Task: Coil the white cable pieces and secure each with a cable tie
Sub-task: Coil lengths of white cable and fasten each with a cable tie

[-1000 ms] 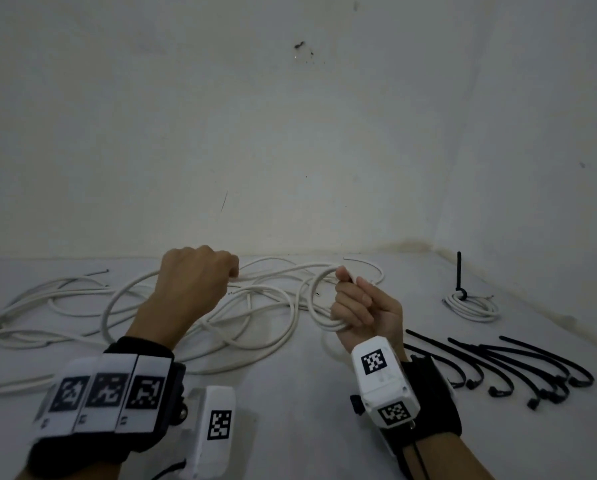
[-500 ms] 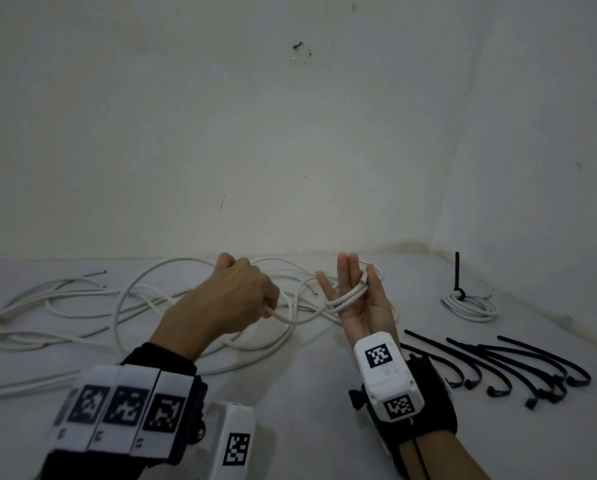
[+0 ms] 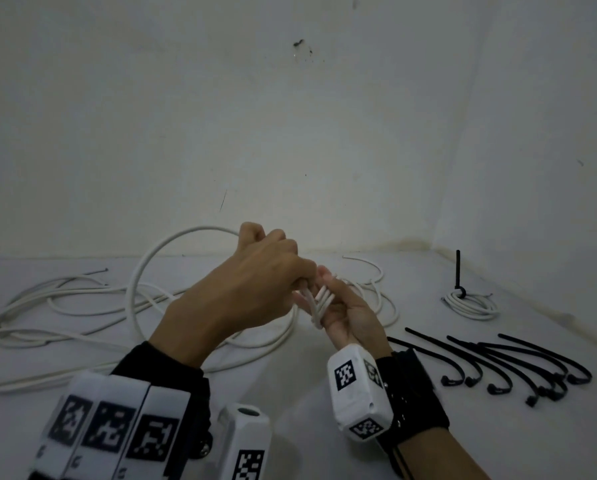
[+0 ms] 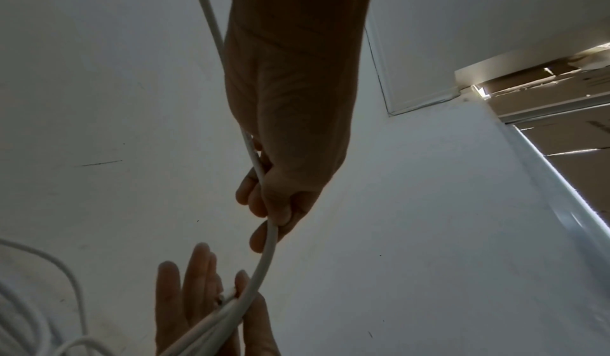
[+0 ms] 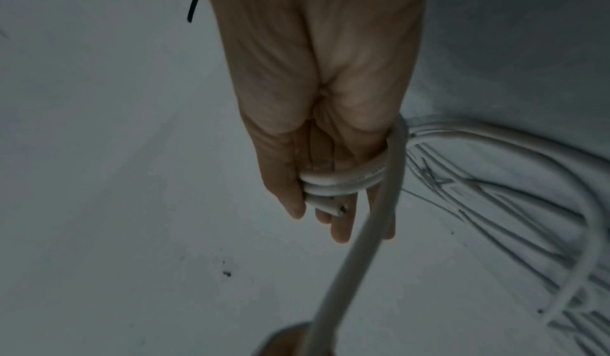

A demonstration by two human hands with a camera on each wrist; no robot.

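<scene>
A long white cable [image 3: 141, 289] lies in loose loops on the white floor, and one big loop rises up to my left hand [image 3: 255, 278]. That hand grips the cable [image 4: 270, 244] with curled fingers, just above and touching my right hand [image 3: 345, 313]. The right hand is palm up with its fingers straight. Several turns of cable [image 5: 333, 181] lie across the palm, and the thumb [image 5: 290, 194] pins them there. The cut end of the cable [image 5: 340, 211] sticks out by the thumb. Several black cable ties [image 3: 497, 365] lie on the floor to the right.
A small coil [image 3: 470, 304], bound by a black tie [image 3: 458, 271] that stands upright, sits at the back right near the wall corner. More loose white cable [image 3: 30, 327] is spread over the left of the floor. Walls close off the back and the right.
My right hand opened from a fist to a flat palm. My left hand swung right with a fresh loop of cable and now lays it onto the turns on the right palm.
</scene>
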